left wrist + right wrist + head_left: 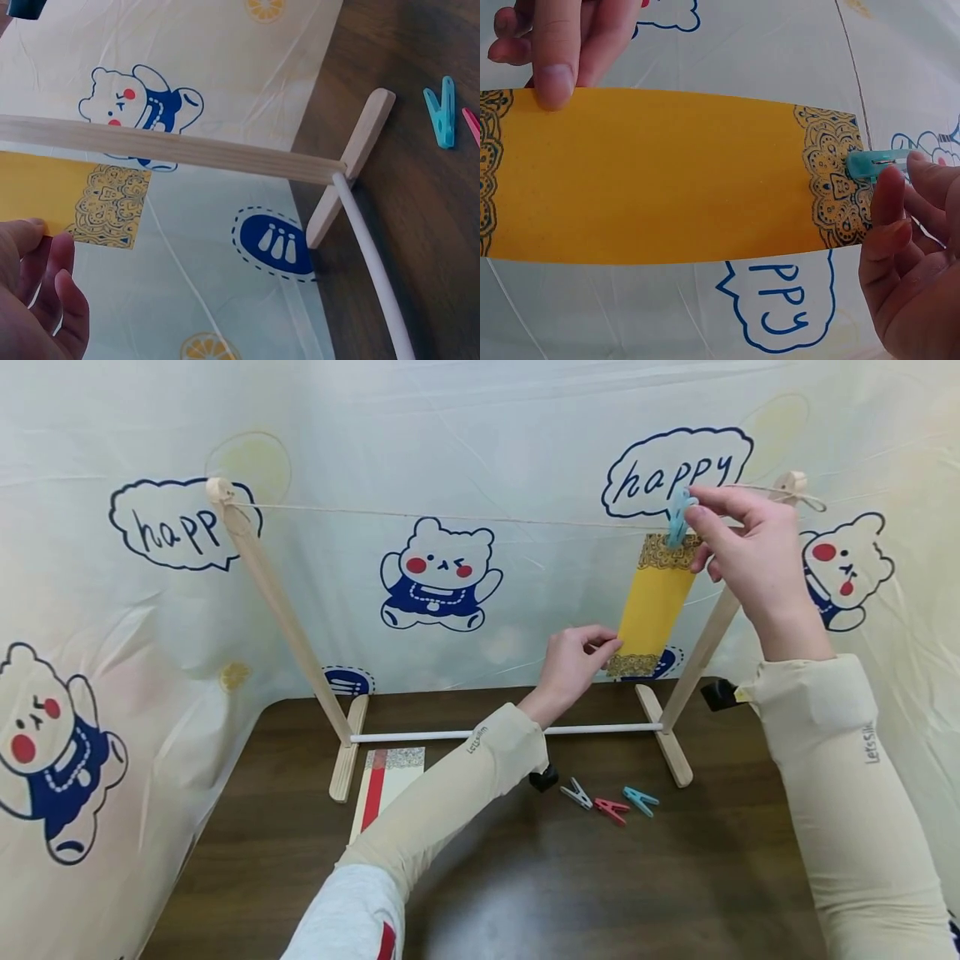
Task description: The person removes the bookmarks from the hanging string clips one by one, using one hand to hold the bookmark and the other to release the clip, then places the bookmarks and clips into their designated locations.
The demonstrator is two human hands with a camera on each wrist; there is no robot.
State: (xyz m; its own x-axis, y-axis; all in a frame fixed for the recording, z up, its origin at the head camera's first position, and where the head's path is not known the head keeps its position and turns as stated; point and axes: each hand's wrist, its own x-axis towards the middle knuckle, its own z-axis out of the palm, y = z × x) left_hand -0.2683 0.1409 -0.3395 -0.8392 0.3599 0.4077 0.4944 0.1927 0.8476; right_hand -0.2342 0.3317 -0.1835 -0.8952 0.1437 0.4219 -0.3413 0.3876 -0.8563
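Observation:
A yellow card [654, 606] with dark lace-patterned ends hangs at the right part of a thin string [450, 517]. My left hand [573, 664] pinches the card's left edge near its lower end; thumb and fingertips on that edge also show in the left wrist view. At the top end, my right hand [757, 552] pinches a light blue clothespin [678, 518] between thumb and index finger. In the right wrist view the clothespin's tip [859, 163] overlaps the card's patterned end, beside the string.
The string spans two wooden posts [281, 610] joined low down by a white rod [420, 737]. On the table lie a grey clothespin [576, 794], a red clothespin [612, 810] and a blue clothespin [641, 800]. A cream card with a red stripe [375, 789] is partly behind my left sleeve.

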